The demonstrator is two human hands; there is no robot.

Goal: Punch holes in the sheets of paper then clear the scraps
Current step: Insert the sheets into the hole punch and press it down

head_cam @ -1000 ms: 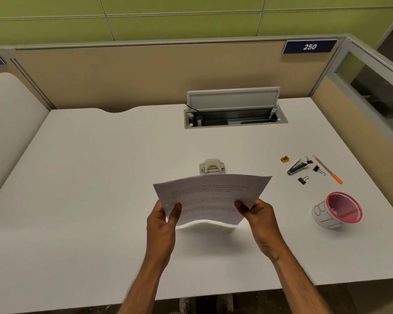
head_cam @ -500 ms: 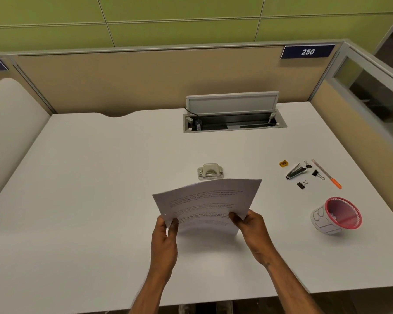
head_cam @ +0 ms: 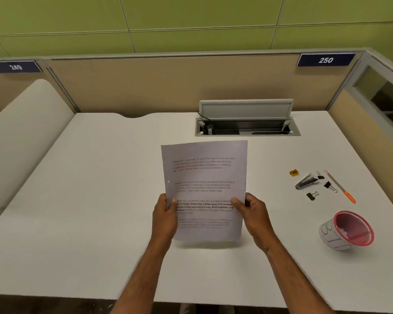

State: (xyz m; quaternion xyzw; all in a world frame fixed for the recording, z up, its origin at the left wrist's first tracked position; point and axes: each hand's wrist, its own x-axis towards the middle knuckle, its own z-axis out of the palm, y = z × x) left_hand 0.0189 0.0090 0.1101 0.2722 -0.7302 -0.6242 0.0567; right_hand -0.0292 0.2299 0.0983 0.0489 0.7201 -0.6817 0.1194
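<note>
I hold the printed sheets of paper [head_cam: 204, 177] upright over the middle of the white desk [head_cam: 89, 211], text facing me. My left hand [head_cam: 165, 217] pinches the left edge and my right hand [head_cam: 253, 214] pinches the right edge, thumbs on the front. A small punched hole shows near the left margin. The hole punch is hidden behind the raised paper. A pink mesh bin [head_cam: 349, 230] with a paper label lies tipped on its side at the right, a few white scraps inside.
At the right lie a yellow sharpener [head_cam: 293, 172], a staple remover [head_cam: 306, 181], three black binder clips [head_cam: 312, 196] and an orange-tipped pen [head_cam: 339, 186]. An open cable hatch [head_cam: 247, 123] sits at the back. Partition walls enclose the back and right.
The sheets were held low and nearly flat, their far edge toward the punch; now they are raised upright, facing me and hiding the punch. Both hands rose slightly with them.
</note>
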